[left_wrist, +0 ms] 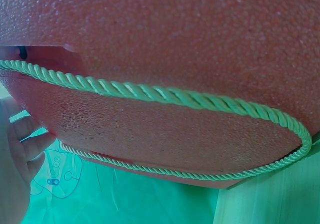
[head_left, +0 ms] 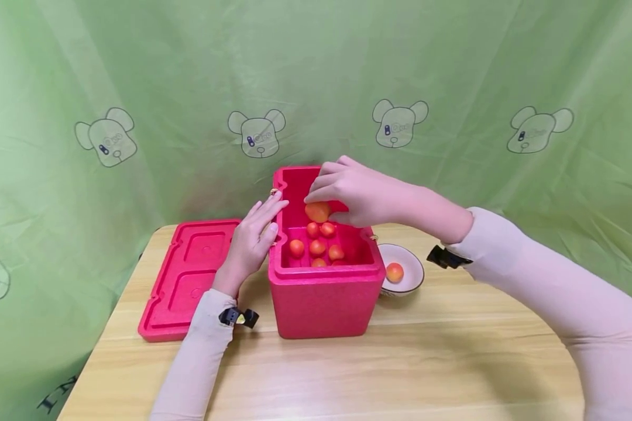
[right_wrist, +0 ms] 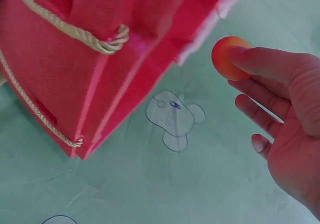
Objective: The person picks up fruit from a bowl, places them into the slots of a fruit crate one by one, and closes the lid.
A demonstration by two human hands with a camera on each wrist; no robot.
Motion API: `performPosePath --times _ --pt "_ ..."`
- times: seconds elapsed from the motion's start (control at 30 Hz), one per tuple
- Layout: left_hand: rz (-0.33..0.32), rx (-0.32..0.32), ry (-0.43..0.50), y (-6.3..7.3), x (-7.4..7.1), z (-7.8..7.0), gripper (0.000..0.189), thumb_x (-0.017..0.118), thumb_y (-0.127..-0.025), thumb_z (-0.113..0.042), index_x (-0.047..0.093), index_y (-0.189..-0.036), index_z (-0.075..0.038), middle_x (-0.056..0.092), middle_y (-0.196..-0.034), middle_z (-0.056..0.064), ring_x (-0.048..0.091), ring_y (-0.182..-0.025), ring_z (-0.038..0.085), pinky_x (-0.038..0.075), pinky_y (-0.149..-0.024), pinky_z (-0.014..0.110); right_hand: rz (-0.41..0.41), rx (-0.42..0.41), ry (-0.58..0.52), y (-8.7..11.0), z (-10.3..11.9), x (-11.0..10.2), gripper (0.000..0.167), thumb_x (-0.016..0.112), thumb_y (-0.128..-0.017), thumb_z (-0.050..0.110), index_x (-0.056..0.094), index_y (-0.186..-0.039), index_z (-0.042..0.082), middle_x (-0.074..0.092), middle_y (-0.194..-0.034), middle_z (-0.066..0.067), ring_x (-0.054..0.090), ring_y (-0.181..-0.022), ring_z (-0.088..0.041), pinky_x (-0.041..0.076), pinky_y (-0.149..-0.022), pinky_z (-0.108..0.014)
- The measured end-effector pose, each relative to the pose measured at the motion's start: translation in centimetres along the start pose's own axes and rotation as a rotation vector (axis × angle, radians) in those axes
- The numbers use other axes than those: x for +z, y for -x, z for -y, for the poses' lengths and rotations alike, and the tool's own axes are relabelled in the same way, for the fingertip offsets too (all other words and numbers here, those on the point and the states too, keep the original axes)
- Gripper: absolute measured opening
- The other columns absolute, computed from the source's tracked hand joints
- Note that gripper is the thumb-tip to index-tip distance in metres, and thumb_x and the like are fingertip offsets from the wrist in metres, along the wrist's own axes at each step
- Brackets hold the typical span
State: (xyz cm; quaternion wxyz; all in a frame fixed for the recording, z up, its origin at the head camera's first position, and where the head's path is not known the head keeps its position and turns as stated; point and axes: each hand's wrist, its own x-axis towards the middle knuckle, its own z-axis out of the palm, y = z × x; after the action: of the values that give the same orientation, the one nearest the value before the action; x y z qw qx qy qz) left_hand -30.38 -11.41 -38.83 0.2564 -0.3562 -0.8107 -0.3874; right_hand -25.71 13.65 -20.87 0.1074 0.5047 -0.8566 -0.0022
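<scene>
A pink-red foam box [head_left: 326,307] stands uncovered on the table. Several small orange-red tomatoes [head_left: 317,248] lie on its floor. Over the opening, my right hand [head_left: 366,192] pinches another tomato [head_left: 318,211] between thumb and fingers; the right wrist view shows this tomato [right_wrist: 229,58] near the box's edge. My left hand [head_left: 250,242] rests at the box's left rim with its fingers extended, and in the left wrist view these fingers [left_wrist: 32,144] touch the box wall. One tomato [head_left: 395,272] sits in a white bowl [head_left: 412,270] to the right of the box.
The box's pink-red lid [head_left: 160,292] lies flat on the wooden table [head_left: 453,356], left of the box. Twisted rope [left_wrist: 165,94] loops along the box's side. A green curtain [head_left: 326,70] with bear-head drawings hangs behind the table.
</scene>
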Motion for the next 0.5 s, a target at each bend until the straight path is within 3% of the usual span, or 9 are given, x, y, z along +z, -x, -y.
performPosePath --times 0.23,0.5 --pt "-0.003 0.003 0.001 0.0 0.0 0.0 0.052 0.043 -0.100 -0.030 0.054 -0.148 -0.013 0.046 -0.159 0.007 0.041 -0.150 0.024 0.026 -0.126 0.048 0.090 -0.023 0.036 -0.5 0.0 1.0 0.037 0.080 -0.081 0.008 0.075 -0.118 0.009 0.075 -0.112 -0.006 0.060 -0.108 -0.024 0.043 -0.090 -0.042" --pt "-0.001 0.001 0.000 0.0 0.0 0.0 0.052 0.042 -0.101 -0.032 0.054 -0.148 -0.013 0.046 -0.159 0.007 0.041 -0.150 0.022 0.026 -0.127 0.046 0.132 -0.050 0.041 -0.7 -0.1 1.5 0.036 0.082 -0.080 0.010 0.076 -0.116 0.008 0.075 -0.109 -0.007 0.059 -0.100 -0.022 0.043 -0.084 -0.040"
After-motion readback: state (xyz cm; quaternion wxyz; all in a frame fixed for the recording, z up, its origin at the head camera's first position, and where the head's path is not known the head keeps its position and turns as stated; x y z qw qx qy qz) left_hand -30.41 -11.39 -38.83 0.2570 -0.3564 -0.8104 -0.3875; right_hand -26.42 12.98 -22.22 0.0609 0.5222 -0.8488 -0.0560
